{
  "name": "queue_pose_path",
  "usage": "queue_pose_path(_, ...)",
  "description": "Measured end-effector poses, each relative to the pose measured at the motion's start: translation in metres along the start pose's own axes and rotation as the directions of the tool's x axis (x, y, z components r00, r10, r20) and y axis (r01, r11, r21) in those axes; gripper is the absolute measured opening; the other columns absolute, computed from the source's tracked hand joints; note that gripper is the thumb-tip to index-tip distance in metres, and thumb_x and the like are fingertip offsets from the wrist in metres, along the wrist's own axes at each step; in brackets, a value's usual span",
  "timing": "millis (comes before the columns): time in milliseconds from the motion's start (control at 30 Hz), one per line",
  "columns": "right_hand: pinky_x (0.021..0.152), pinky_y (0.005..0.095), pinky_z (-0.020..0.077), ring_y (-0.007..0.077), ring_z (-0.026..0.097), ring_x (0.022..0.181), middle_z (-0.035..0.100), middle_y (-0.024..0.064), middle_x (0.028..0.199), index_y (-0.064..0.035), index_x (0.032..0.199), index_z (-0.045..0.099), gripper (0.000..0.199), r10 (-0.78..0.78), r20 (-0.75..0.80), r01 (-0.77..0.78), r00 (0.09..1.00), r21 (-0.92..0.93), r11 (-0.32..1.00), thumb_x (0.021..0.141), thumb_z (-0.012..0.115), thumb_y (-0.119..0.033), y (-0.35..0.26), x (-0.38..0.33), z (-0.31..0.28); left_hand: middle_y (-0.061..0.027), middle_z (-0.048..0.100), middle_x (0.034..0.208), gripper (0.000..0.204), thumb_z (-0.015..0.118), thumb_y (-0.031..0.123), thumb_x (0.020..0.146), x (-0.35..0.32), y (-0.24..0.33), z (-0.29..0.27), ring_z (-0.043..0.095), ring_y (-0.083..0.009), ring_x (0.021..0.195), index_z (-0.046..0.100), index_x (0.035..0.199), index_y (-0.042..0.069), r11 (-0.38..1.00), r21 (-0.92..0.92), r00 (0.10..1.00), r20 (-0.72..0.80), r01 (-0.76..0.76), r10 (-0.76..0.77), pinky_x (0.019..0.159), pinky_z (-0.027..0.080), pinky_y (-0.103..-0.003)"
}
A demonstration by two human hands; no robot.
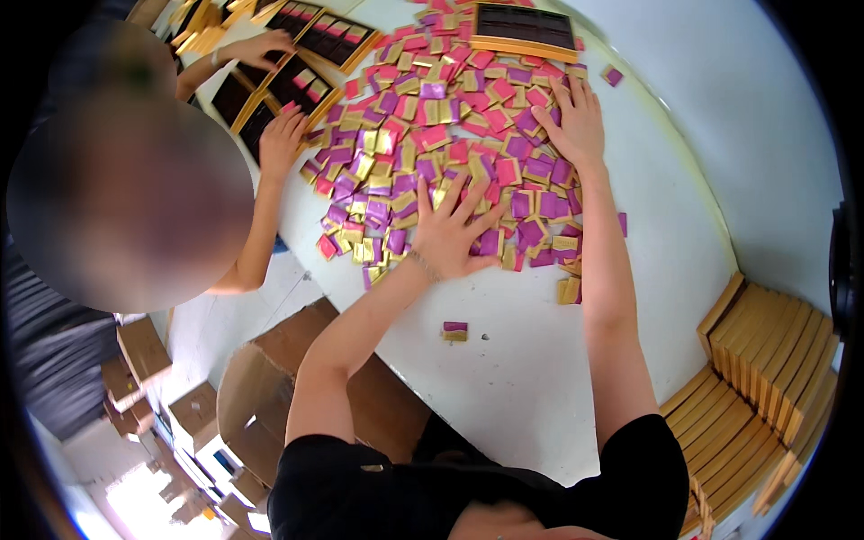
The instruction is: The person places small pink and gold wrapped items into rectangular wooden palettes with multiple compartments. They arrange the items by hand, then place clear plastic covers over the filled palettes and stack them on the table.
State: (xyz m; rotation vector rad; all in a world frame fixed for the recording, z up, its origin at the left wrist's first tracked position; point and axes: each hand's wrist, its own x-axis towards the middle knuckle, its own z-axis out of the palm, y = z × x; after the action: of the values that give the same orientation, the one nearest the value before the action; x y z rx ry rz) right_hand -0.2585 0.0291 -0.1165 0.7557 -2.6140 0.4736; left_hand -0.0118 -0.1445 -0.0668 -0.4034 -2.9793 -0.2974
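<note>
A wide heap of small flat foil-wrapped squares (432, 139), gold with pink or purple, covers the far part of the white table (504, 387). My left hand (454, 229) lies palm down on the near edge of the heap, its fingers spread and a thin bracelet at the wrist. Farther off, at the heap's right edge, my right hand (576, 126) rests with its fingers apart. Neither hand grips anything. One purple-and-gold wrapped square (455, 331) lies alone on the table in front of me. Another loose purple square (612, 75) is beyond my right hand.
An open gold-edged box (524, 45) with dark compartments stands behind the heap. At the left, a co-worker's hands (282, 139) are over similar boxes (337, 40), some holding pink squares. Gold boxes or lids (765, 351) are stacked at right; a cardboard box (270, 355) stands beside the table.
</note>
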Motion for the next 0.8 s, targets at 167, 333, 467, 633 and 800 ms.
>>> queue_pose_path(167, 0.1, 0.0665, 0.0318, 0.038, 0.038, 0.133, 0.04, 0.0153, 0.147, -0.0158, 0.14, 0.046, 0.066, 0.127, -0.068, -0.119, 0.99, 0.112, 0.987, 0.086, 0.063, -0.05, 0.003, 0.029, 0.007, -0.0184, 0.019, 0.157, 0.079, 0.056, 0.076, 0.073, -0.041, -0.008, -0.034, 0.012, -0.0455, 0.145, 0.053, 0.136, 0.03, 0.997, -0.043, 0.99, 0.128, -0.059, 0.064, 0.101, 0.006, -0.078)
queue_pose_path(333, 0.099, 0.0662, 0.0343, 0.041, 0.033, 0.136, 0.035, 0.0144, 0.15, -0.0317, 0.15, 0.027, 0.09, -0.266, -0.081, 0.255, 0.961, -0.123, 0.959, 0.075, 0.076, -0.048, 0.028, 0.111, 0.005, -0.0287, 0.005, 0.157, 0.111, 0.066, 0.08, 0.058, -0.188, -0.019, -0.027, 0.002, -0.0513, 0.144, 0.04, 0.145, 0.015, 0.877, 0.033, 0.877, -0.01, 0.48, -0.48, 0.101, 0.004, -0.077)
queue_pose_path(467, 0.104, 0.0547, 0.0402, 0.0346, 0.032, 0.138, 0.034, 0.0122, 0.15, -0.0366, 0.151, 0.021, 0.1, -0.172, 0.274, 0.17, 0.946, 0.031, 0.985, 0.071, 0.078, -0.052, 0.04, 0.15, 0.029, -0.028, -0.003, 0.158, 0.124, 0.066, 0.081, 0.058, -0.2, -0.041, -0.012, -0.002, -0.0509, 0.144, 0.023, 0.152, 0.013, 0.749, 0.018, 0.749, 0.002, 0.663, -0.663, 0.102, 0.006, -0.077)
queue_pose_path(633, 0.083, 0.038, 0.0539, 0.0291, 0.059, 0.103, 0.063, 0.0057, 0.114, -0.0286, 0.126, 0.06, 0.04, -0.297, 0.159, 0.33, 0.941, -0.254, 0.909, 0.087, 0.065, -0.026, 0.04, 0.129, 0.001, -0.0263, -0.001, 0.158, 0.121, 0.06, 0.084, 0.061, -0.135, -0.059, -0.012, -0.001, -0.0526, 0.143, 0.022, 0.153, 0.015, 0.762, 0.141, 0.767, 0.023, 0.632, -0.641, 0.103, 0.008, -0.076)
queue_pose_path(800, 0.077, 0.0409, 0.0536, 0.0294, 0.06, 0.094, 0.062, 0.0047, 0.097, -0.0188, 0.106, 0.061, 0.023, -0.256, 0.027, 0.258, 0.966, -0.125, 0.958, 0.084, 0.065, -0.018, 0.056, 0.081, -0.015, -0.0234, 0.01, 0.158, 0.102, 0.053, 0.077, 0.075, -0.088, -0.091, 0.012, 0.013, -0.0575, 0.138, 0.022, 0.154, 0.021, 0.75, 0.137, 0.761, -0.165, 0.648, -0.627, 0.104, 0.015, -0.072)
